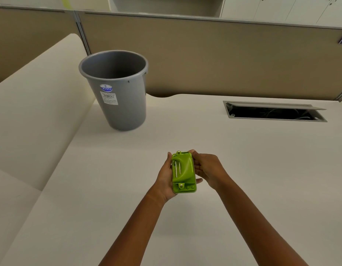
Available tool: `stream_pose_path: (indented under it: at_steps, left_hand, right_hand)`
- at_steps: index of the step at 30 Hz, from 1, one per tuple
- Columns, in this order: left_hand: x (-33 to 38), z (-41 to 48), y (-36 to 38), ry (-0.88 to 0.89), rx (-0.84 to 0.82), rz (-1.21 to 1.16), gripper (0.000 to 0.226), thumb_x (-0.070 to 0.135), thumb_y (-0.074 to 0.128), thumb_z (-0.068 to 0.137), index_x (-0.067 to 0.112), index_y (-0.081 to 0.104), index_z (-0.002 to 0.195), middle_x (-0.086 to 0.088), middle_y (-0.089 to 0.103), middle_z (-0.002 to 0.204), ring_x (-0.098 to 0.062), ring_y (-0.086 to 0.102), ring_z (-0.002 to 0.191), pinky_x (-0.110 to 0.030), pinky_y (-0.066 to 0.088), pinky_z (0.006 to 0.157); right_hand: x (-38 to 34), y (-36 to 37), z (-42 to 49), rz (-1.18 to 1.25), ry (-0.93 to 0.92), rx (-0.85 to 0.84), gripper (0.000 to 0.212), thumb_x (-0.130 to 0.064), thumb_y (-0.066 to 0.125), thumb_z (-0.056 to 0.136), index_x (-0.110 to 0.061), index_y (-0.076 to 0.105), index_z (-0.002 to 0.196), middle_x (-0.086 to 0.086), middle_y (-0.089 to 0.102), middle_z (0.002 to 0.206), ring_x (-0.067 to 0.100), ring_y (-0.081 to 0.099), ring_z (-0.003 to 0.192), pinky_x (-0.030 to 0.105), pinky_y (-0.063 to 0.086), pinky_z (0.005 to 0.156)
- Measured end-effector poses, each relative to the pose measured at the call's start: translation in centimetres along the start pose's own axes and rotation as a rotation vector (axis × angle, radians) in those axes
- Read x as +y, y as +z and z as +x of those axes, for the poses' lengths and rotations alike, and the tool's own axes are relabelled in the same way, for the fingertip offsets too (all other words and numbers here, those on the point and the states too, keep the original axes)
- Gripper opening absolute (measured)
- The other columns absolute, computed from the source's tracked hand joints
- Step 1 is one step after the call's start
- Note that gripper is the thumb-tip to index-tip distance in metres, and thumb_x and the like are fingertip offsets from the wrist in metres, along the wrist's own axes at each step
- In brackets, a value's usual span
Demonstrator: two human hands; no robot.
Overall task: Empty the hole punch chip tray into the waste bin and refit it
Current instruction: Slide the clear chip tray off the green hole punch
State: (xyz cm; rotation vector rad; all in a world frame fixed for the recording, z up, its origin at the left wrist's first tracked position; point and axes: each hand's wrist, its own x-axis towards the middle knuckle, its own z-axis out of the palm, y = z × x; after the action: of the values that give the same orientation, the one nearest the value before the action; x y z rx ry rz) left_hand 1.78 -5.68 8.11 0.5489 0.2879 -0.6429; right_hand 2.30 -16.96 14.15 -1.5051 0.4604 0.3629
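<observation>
Waste bin (118, 89) stands on desk (243, 169), behind-left of hole punch (183, 172).

Two bare forearms enter from the lower edge, unsleeved from elbow to wrist. The left hand (164, 177) and the right hand (208, 169) wear no gloves; no rings, watch or bracelets show on fingers or wrists.

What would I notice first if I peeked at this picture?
First, the bright green plastic hole punch, low in the middle, held over the pale desk between the left hand and the right hand. Next, the tall grey plastic waste bin standing on the desk, further back to the left. A dark rectangular cable opening is sunk into the desk, back right.
</observation>
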Motion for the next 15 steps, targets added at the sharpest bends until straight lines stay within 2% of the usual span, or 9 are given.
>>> stream_pose_path:
  at_steps: [3, 5, 8, 11, 15]
  left_hand:
    - [-0.03, -0.03, -0.06, 0.016, 0.010, -0.006, 0.072, 0.056, 0.018, 0.093, 0.017, 0.078, 0.086, -0.007, 0.077, 0.089, -0.023, 0.074, 0.081, -0.051, 0.044, 0.086]
    - [-0.09, 0.03, -0.14, 0.016, 0.029, -0.009, 0.068, 0.055, 0.020, 0.094, 0.016, 0.075, 0.090, -0.009, 0.077, 0.086, -0.025, 0.072, 0.082, -0.050, 0.042, 0.088]
    - [-0.18, 0.00, -0.03, 0.016, 0.065, -0.001, 0.059, 0.055, 0.022, 0.094, 0.014, 0.065, 0.098, -0.010, 0.077, 0.082, -0.026, 0.065, 0.087, -0.049, 0.042, 0.091]
    - [-0.21, -0.06, 0.12, 0.015, 0.087, 0.005, 0.058, 0.055, 0.024, 0.093, 0.013, 0.063, 0.100, -0.012, 0.074, 0.084, -0.028, 0.059, 0.092, -0.047, 0.042, 0.090]
    - [-0.30, -0.14, 0.49, 0.039, 0.110, 0.018, 0.058, 0.055, 0.023, 0.094, 0.013, 0.058, 0.111, -0.012, 0.059, 0.110, -0.025, 0.055, 0.097, -0.041, 0.039, 0.094]
  right_hand:
    - [-0.02, 0.17, -0.18, 0.005, 0.030, -0.024, 0.036, -0.022, 0.055, 0.089, 0.010, 0.064, 0.101, 0.011, 0.061, 0.073, 0.019, 0.058, 0.062, 0.026, 0.050, 0.059]
    - [-0.01, 0.15, -0.24, 0.007, 0.055, -0.048, 0.028, -0.022, 0.054, 0.089, 0.003, 0.065, 0.088, 0.008, 0.058, 0.065, 0.015, 0.056, 0.053, 0.022, 0.049, 0.047]
    - [0.20, 0.09, -0.22, 0.022, 0.061, -0.058, 0.030, -0.024, 0.052, 0.090, -0.006, 0.062, 0.069, 0.001, 0.058, 0.049, 0.008, 0.056, 0.036, 0.019, 0.045, 0.035]
    - [0.34, 0.09, -0.24, 0.031, 0.053, -0.063, 0.032, -0.025, 0.052, 0.090, -0.009, 0.062, 0.064, 0.003, 0.057, 0.050, 0.013, 0.055, 0.041, 0.018, 0.044, 0.033]
    - [0.59, 0.02, -0.08, 0.138, 0.079, -0.083, 0.029, -0.026, 0.051, 0.092, -0.009, 0.063, 0.072, 0.002, 0.065, 0.053, 0.012, 0.062, 0.045, 0.020, 0.051, 0.039]
